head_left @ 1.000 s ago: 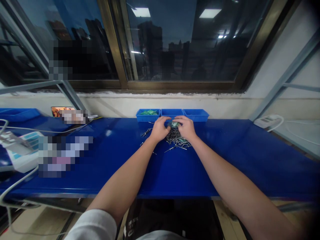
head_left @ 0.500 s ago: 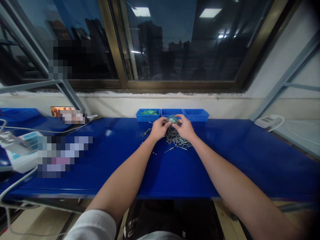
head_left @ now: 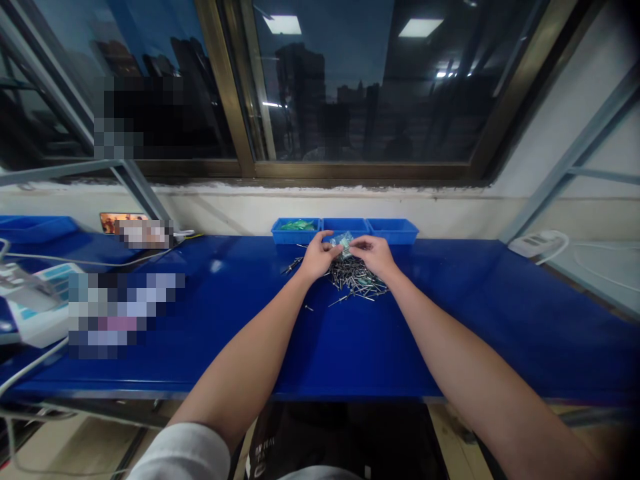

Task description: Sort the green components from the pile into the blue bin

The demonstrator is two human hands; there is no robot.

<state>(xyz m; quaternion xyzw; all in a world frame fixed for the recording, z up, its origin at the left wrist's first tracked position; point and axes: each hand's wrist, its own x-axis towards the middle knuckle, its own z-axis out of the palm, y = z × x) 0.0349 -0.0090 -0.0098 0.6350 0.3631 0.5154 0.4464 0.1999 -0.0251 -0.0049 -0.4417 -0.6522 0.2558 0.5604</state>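
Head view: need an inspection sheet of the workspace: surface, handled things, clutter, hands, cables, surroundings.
Surface: blue tabletop, glossy.
Handled things: clear bag between the hands, contents too small to tell; pile of thin metal pins below it; three blue bins behind, leftmost holding green material.
Clutter: stray pin in front of the pile; lit screen and white device at left.
Hands: left hand grips the bag; right hand has fingertips at its right side, pinch unclear.
Cables: white cable at left; another at right.
Surroundings: window, grey metal frames.
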